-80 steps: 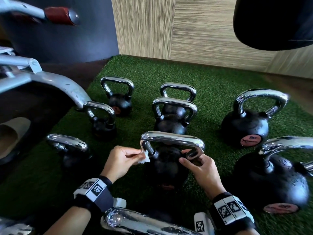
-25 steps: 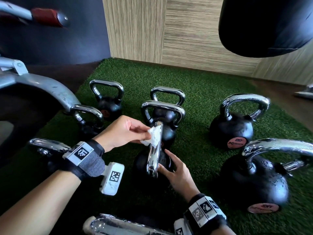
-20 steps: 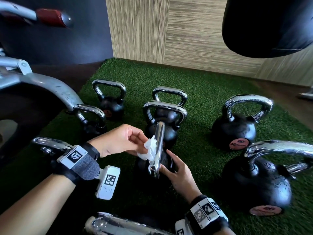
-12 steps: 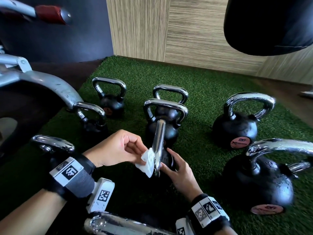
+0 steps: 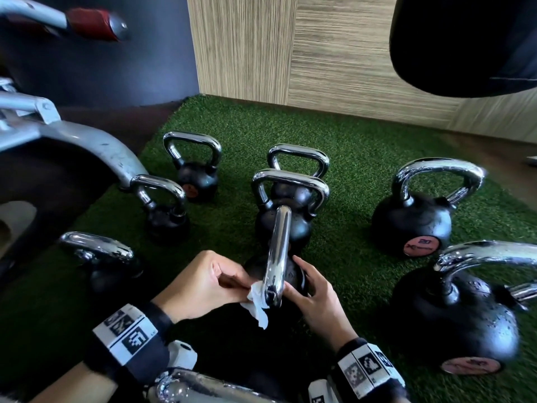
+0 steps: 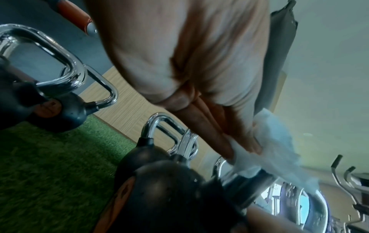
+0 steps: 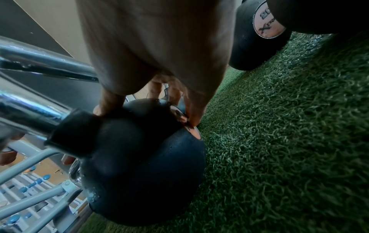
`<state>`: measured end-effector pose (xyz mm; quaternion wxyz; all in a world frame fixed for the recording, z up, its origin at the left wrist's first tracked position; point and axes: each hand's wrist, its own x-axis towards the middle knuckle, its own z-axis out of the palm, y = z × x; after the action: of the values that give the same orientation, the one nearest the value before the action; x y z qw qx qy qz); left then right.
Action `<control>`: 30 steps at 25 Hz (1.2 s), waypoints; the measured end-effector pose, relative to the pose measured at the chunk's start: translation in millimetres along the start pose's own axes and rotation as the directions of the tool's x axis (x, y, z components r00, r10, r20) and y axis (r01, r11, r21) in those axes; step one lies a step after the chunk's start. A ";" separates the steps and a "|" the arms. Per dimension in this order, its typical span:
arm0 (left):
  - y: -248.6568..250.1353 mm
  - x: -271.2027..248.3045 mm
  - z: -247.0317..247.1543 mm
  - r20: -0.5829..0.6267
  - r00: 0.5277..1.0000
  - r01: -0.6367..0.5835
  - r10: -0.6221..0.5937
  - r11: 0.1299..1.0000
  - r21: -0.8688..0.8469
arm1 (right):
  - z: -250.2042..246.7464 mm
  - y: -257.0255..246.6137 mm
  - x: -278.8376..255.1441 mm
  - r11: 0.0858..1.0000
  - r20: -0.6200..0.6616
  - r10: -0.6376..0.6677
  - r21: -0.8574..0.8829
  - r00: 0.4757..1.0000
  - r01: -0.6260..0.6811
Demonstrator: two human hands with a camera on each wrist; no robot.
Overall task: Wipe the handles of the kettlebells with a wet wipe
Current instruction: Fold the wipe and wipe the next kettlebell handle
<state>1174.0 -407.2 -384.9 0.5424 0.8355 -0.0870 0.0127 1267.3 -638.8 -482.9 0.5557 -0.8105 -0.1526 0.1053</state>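
A black kettlebell [image 5: 293, 280] stands on the green turf [image 5: 348, 135] right in front of me, its chrome handle [image 5: 279, 245] turned edge-on to me. My left hand [image 5: 247, 286] pinches a crumpled white wet wipe [image 5: 257, 301] against the near lower end of that handle. In the left wrist view the wipe [image 6: 275, 141] bunches under the fingertips [image 6: 239, 146]. My right hand [image 5: 308, 286] grips the kettlebell's round body; in the right wrist view its thumb and fingers [image 7: 191, 113] clasp the ball [image 7: 139, 165].
Several more chrome-handled kettlebells stand around, two large ones at the right [image 5: 412, 225] [image 5: 456, 315], one just behind [image 5: 287, 205] and one handle at my near edge [image 5: 203, 385]. A grey machine frame [image 5: 87, 146] curves in from the left. A black bag [image 5: 465, 45] hangs upper right.
The kettlebell was turned so its handle faces me edge-on. Over the last second my left hand slid the wipe down the handle from its top to its near lower end.
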 end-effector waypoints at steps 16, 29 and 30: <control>52.5 4.4 -28.8 -0.257 0.934 -0.268 0.247 0.962 -0.052 | -53.4 -141.0 -29.4 0.913 -0.087 -0.382 0.121 0.920 0.390; 94.7 24.4 -37.5 -0.029 0.962 -0.270 0.270 0.962 -0.025 | -45.2 -156.3 -19.4 0.779 -0.099 -0.403 0.486 0.910 0.397; 87.5 24.7 -39.6 -0.042 0.973 -0.227 0.226 0.973 -0.032 | -45.6 -152.0 -16.8 0.780 -0.115 -0.364 0.505 0.924 0.370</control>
<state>1187.4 -409.1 -286.6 0.5543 0.8096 -0.1714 0.0888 1247.4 -633.6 -324.7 0.7633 -0.5861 -0.2704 0.0279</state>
